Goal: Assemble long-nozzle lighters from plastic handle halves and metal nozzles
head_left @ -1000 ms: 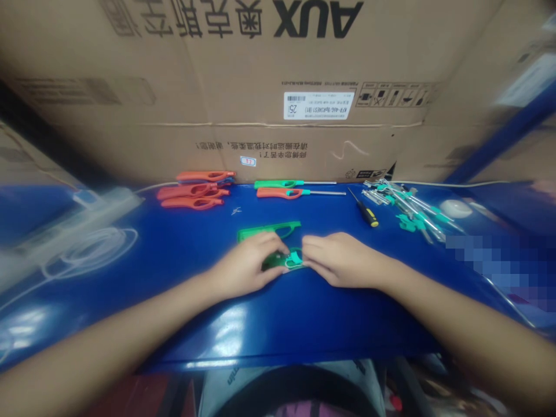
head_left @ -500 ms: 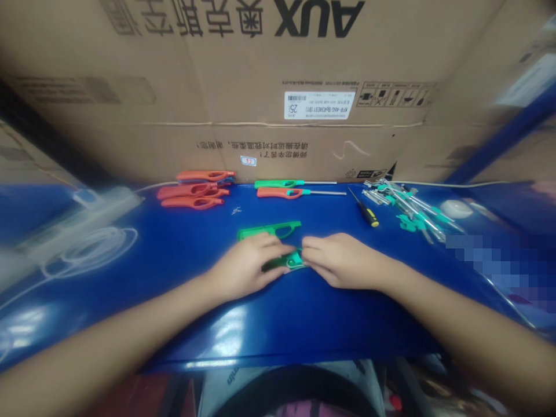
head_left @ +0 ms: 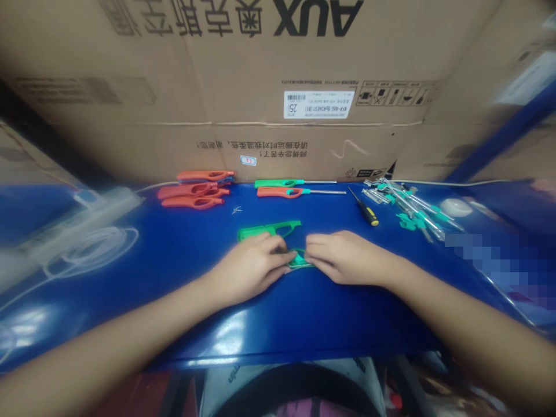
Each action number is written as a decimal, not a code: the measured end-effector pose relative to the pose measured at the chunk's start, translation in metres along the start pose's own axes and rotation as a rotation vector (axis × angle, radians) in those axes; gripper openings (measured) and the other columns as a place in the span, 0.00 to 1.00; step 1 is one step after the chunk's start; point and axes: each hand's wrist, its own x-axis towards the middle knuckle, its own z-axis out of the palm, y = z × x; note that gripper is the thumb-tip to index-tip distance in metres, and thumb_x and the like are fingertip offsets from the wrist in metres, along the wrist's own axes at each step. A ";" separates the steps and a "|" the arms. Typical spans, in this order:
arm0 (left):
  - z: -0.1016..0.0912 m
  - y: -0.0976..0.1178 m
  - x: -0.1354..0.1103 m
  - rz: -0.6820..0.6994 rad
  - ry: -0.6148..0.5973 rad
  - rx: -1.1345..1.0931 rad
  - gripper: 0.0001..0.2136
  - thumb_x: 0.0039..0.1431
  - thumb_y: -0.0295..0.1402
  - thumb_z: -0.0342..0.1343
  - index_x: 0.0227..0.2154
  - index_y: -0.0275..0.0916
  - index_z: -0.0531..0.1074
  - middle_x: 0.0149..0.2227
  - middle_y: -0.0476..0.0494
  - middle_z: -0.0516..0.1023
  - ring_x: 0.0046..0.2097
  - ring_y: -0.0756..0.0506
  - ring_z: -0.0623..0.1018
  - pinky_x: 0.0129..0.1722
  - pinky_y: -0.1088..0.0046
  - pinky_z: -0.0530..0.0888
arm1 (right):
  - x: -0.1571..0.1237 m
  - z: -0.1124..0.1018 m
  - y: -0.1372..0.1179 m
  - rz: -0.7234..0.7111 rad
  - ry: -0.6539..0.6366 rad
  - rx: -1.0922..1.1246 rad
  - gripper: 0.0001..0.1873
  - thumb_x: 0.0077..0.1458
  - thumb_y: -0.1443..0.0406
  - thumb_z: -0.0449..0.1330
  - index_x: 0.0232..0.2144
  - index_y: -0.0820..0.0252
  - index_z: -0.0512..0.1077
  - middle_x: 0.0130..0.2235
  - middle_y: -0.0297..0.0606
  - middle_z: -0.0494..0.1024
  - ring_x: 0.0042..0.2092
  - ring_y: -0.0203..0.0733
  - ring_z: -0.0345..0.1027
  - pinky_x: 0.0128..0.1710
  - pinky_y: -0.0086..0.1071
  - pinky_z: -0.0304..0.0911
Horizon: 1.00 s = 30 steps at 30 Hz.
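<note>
At the blue table [head_left: 321,324], the left hand [head_left: 254,267] is grasping a green handle piece [head_left: 299,260] and the right hand [head_left: 341,258] is pinching its right end. A green shell [head_left: 254,230] is lying just beyond. Farther back, two lighters [head_left: 278,193], orange handles [head_left: 191,202] and a screwdriver [head_left: 369,216] are resting.

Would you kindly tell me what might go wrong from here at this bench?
The green piece held between the left hand and right hand could slip. The left hand might nudge the green shell lying just beyond it. The small loose bits farther back could scatter if the blue table is bumped.
</note>
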 end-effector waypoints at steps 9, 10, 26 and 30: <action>0.004 -0.003 0.000 -0.070 0.025 -0.114 0.15 0.67 0.36 0.56 0.54 0.38 0.71 0.48 0.38 0.77 0.49 0.39 0.76 0.49 0.60 0.75 | 0.002 0.003 -0.003 -0.045 0.049 -0.036 0.13 0.69 0.64 0.49 0.35 0.61 0.71 0.34 0.36 0.72 0.30 0.35 0.60 0.29 0.31 0.49; 0.004 -0.004 0.001 -0.080 0.027 -0.135 0.14 0.66 0.36 0.57 0.52 0.38 0.72 0.47 0.38 0.77 0.49 0.39 0.76 0.49 0.60 0.75 | 0.002 0.002 -0.004 -0.054 0.057 -0.041 0.14 0.69 0.64 0.49 0.34 0.61 0.71 0.34 0.36 0.72 0.29 0.35 0.60 0.29 0.31 0.49; 0.008 -0.008 0.001 -0.158 0.088 -0.343 0.13 0.60 0.34 0.64 0.45 0.40 0.70 0.43 0.44 0.78 0.44 0.43 0.77 0.45 0.64 0.75 | -0.001 -0.002 0.000 -0.054 0.052 -0.092 0.11 0.68 0.66 0.50 0.34 0.61 0.69 0.34 0.36 0.71 0.28 0.35 0.56 0.28 0.33 0.44; 0.008 -0.007 0.001 -0.145 0.094 -0.322 0.12 0.60 0.34 0.64 0.44 0.39 0.70 0.43 0.44 0.78 0.44 0.42 0.77 0.45 0.64 0.75 | 0.000 -0.001 -0.001 -0.054 0.038 -0.076 0.11 0.68 0.66 0.50 0.34 0.61 0.69 0.34 0.36 0.71 0.28 0.35 0.56 0.28 0.32 0.44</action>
